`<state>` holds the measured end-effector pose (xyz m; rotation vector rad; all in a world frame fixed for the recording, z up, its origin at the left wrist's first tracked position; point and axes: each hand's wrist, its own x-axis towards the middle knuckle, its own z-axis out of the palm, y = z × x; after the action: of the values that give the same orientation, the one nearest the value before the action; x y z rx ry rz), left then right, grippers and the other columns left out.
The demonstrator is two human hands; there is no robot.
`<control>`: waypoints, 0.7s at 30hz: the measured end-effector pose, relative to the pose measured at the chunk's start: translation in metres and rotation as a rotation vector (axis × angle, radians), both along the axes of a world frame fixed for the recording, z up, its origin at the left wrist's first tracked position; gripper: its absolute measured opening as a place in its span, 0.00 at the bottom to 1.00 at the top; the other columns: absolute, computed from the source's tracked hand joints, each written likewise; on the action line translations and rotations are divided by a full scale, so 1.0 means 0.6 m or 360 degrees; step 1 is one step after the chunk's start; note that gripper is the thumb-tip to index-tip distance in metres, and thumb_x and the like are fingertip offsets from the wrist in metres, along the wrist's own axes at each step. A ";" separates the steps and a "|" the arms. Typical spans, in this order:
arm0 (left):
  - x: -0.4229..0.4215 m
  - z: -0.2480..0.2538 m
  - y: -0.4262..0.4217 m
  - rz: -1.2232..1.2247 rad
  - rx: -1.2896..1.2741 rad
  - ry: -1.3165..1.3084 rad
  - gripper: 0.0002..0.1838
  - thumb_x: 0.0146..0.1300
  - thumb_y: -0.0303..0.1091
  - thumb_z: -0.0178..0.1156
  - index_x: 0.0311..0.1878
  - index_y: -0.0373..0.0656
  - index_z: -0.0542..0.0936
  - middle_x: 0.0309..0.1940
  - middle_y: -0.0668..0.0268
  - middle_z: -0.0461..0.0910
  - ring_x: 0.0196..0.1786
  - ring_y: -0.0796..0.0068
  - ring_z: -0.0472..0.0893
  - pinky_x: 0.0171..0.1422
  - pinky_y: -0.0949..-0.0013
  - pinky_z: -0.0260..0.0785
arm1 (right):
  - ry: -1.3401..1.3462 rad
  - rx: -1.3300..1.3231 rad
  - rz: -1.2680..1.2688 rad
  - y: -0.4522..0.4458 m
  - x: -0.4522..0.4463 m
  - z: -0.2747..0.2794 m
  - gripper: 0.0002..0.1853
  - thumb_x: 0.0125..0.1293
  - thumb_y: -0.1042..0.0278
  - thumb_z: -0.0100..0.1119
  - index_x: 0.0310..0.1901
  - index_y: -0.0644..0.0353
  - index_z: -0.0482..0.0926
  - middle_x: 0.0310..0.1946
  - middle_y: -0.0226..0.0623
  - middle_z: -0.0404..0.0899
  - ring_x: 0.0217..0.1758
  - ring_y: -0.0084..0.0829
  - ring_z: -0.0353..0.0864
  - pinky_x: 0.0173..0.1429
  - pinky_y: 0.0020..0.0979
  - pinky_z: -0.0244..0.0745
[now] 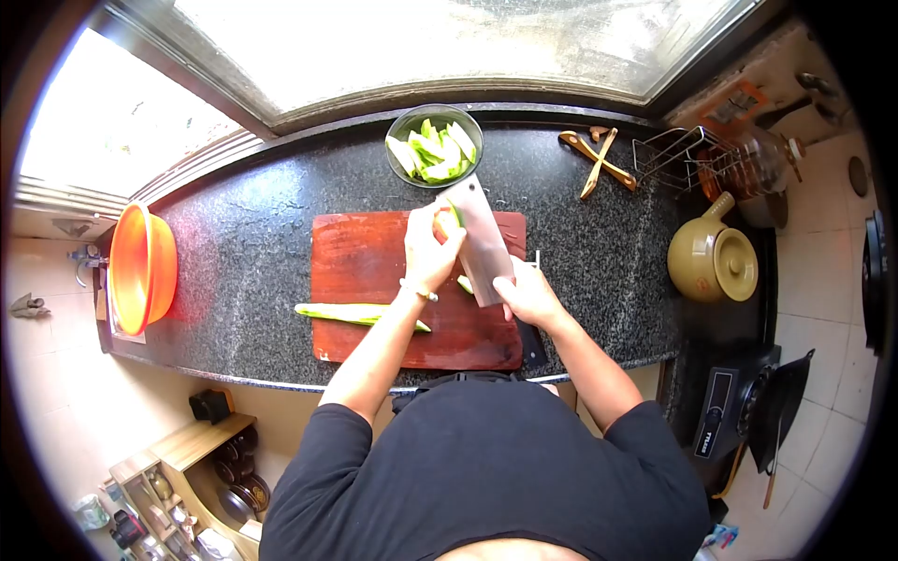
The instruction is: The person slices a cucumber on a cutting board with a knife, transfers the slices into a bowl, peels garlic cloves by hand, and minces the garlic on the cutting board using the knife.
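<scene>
A wide steel cleaver [479, 245] is held in my right hand [530, 292], its blade pointing up and away over the red-brown cutting board [355, 252]. My left hand [433, 245] is closed beside the blade, at the board's far edge, with a green vegetable piece [453, 213] at its fingers against the cleaver. Just beyond, a glass bowl [397, 166] holds several pale green cut pieces [435, 150]. A long peeled green vegetable strip [351, 313] lies across the board's left edge. Another small green piece [465, 283] shows partly beside the blade.
An orange basin [140, 266] stands at the far left of the dark counter [243, 262]. Crossed wooden sticks [599, 164], a wire rack [678, 159] and an olive pot [697, 257] are at the right. A stove [730, 402] sits lower right.
</scene>
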<state>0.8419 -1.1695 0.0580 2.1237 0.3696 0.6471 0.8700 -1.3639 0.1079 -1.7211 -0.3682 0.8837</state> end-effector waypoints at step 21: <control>-0.025 -0.006 0.023 -0.1337 0.0839 0.0221 0.09 0.47 0.26 0.61 0.34 0.44 0.75 0.36 0.63 0.72 0.38 0.61 0.75 0.42 0.62 0.74 | 0.0106 0.0043 -0.0498 -0.079 0.029 -0.008 0.10 0.64 0.68 0.51 0.40 0.68 0.72 0.16 0.31 0.72 0.13 0.21 0.72 0.17 0.25 0.68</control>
<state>0.8272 -1.1557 0.0544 2.5299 -0.6770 0.0945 0.8873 -1.4112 0.1030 -1.6633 -0.0624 0.7016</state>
